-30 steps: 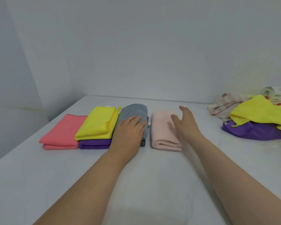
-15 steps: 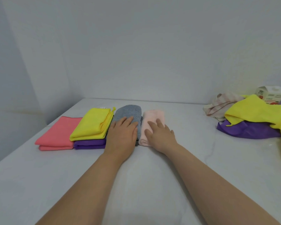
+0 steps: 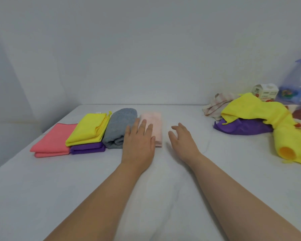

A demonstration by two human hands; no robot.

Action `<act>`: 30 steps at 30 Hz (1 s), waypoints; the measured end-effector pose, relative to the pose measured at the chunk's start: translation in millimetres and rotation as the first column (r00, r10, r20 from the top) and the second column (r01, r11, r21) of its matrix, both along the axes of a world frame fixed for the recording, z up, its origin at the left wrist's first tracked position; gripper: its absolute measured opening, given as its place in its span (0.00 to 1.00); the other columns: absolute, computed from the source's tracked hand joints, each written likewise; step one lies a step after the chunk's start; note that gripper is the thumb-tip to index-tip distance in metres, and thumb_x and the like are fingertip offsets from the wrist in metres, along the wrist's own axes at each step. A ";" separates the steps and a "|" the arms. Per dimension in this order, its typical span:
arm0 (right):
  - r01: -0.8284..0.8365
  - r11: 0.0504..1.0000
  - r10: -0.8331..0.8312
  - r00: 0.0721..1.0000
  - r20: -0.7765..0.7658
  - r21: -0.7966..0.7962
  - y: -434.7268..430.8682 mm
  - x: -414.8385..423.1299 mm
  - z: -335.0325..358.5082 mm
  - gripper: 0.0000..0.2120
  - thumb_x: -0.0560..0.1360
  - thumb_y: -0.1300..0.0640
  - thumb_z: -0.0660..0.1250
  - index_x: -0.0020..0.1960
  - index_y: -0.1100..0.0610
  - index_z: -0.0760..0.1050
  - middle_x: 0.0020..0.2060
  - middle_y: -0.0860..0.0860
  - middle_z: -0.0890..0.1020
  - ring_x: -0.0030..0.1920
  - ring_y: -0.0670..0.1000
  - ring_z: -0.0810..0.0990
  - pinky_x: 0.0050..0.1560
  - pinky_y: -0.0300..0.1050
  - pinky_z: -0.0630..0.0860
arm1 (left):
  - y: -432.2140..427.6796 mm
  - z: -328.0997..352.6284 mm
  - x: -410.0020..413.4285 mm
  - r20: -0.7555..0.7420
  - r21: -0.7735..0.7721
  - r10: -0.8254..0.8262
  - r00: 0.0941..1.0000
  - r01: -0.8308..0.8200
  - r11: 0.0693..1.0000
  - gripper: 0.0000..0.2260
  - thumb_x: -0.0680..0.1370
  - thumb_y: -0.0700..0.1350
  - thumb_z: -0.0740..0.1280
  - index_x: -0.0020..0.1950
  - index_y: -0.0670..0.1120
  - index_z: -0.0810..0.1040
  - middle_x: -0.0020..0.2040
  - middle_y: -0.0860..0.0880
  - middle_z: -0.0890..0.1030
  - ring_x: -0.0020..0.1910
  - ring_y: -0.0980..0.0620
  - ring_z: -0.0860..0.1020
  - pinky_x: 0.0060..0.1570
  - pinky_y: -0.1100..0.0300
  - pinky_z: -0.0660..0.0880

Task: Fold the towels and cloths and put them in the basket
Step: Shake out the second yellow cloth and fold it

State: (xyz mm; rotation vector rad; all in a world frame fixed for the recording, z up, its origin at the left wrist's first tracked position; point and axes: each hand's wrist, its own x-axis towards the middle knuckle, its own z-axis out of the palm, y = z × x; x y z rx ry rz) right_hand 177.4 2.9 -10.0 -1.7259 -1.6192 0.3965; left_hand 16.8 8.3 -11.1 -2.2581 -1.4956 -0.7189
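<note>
Folded pale-pink terry towel (image 3: 154, 125), mid-frame, lies lengthwise toward the wall (image 3: 146, 49); left hand (image 3: 139, 143) flat on it, right hand (image 3: 182, 141) open alongside.

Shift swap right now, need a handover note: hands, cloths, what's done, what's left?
Left hand: open, flat, fingers on the pale pink towel, next to the grey towel.
Right hand: open, holds nothing, just right of the pink towel.
Done: five pieces lie folded in a row on the table: coral cloth, folded yellow cloth on folded purple cloth, grey, pink.
Left: fold the pile at right: striped cloth, loose yellow cloth, loose purple cloth. No basket in view; everything needs moving there.
</note>
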 end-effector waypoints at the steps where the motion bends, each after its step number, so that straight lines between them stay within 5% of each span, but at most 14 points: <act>1: 0.021 1.000 -0.021 1.000 -0.018 0.014 -7.0 10.0 -1.1 0.20 0.81 0.53 0.55 0.71 0.58 0.65 0.75 0.55 0.58 0.75 0.51 0.54 0.71 0.42 0.51 | -5.8 0.1 11.8 0.013 -0.021 -0.028 1.000 0.028 0.999 0.22 0.77 0.49 0.51 0.61 0.42 0.78 0.62 0.42 0.78 0.65 0.40 0.73 0.59 0.42 0.72; 6: 0.126 0.989 -0.137 0.976 0.169 0.078 -42.3 63.2 -1.6 0.20 0.80 0.55 0.58 0.70 0.60 0.67 0.73 0.58 0.62 0.74 0.55 0.57 0.71 0.43 0.52 | -25.1 1.3 69.4 0.079 -0.133 -0.156 0.985 0.165 0.977 0.22 0.82 0.50 0.48 0.73 0.45 0.65 0.75 0.45 0.63 0.75 0.46 0.57 0.72 0.47 0.54; 11: 0.458 0.885 -0.443 0.778 0.446 0.080 -62.2 124.5 -2.8 0.21 0.77 0.53 0.59 0.69 0.56 0.67 0.76 0.59 0.54 0.76 0.58 0.51 0.72 0.56 0.51 | -29.5 -5.4 119.3 0.169 -0.425 -0.187 0.968 0.243 0.872 0.24 0.83 0.53 0.47 0.78 0.49 0.51 0.78 0.48 0.51 0.77 0.48 0.47 0.74 0.49 0.46; 17: 0.763 0.640 -0.682 0.618 0.391 -0.089 -63.6 162.6 0.6 0.22 0.76 0.54 0.59 0.70 0.49 0.68 0.77 0.56 0.44 0.76 0.60 0.43 0.71 0.64 0.45 | -25.1 -7.0 113.6 0.070 -0.533 -0.201 0.977 0.207 0.820 0.25 0.83 0.55 0.47 0.78 0.51 0.45 0.78 0.49 0.52 0.77 0.48 0.48 0.74 0.46 0.47; 26: 0.839 0.541 -0.793 0.533 0.295 -0.060 -67.8 174.3 3.4 0.24 0.74 0.58 0.61 0.69 0.47 0.69 0.76 0.56 0.39 0.76 0.61 0.40 0.71 0.66 0.44 | -30.0 -3.8 103.1 -0.109 -0.586 -0.222 0.969 0.118 0.802 0.23 0.83 0.55 0.44 0.78 0.52 0.49 0.79 0.51 0.47 0.77 0.50 0.45 0.75 0.46 0.44; 30: 0.845 0.507 -0.837 0.529 0.138 -0.170 -71.7 175.2 11.3 0.22 0.75 0.57 0.59 0.69 0.52 0.69 0.77 0.56 0.45 0.75 0.60 0.51 0.71 0.59 0.53 | -32.4 -4.4 99.0 -0.092 -0.590 -0.226 0.970 0.130 0.797 0.24 0.83 0.55 0.44 0.78 0.52 0.49 0.79 0.51 0.47 0.77 0.50 0.45 0.75 0.47 0.44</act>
